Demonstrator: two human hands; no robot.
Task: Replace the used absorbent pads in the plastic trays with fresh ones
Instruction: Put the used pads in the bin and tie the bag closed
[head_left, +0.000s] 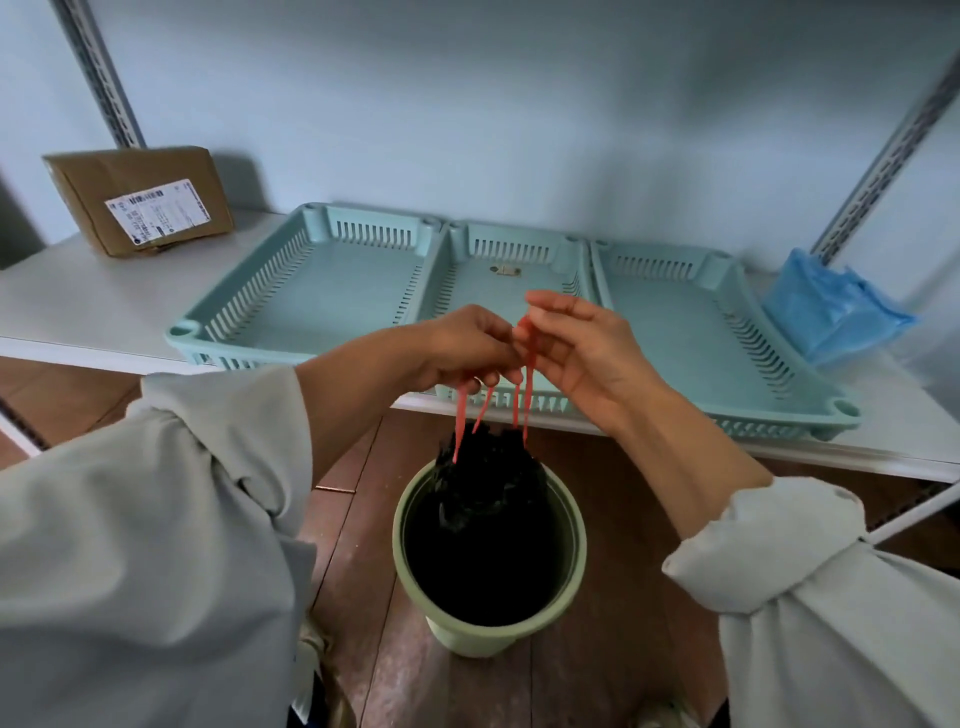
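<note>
Nearest, a black bin bag (488, 499) sits gathered in the green bin (563, 597), and tying it off well probably means drawing its red drawstrings (521, 400) up evenly before knotting. Just above, the left hand (462, 345) and right hand (582, 343) meet, each pinching those strings. Beyond the hands, three teal trays (332, 275) lie bare along the shelf (78, 306), a blue packet (831, 312), perhaps the fresh pads, at their right end.
</note>
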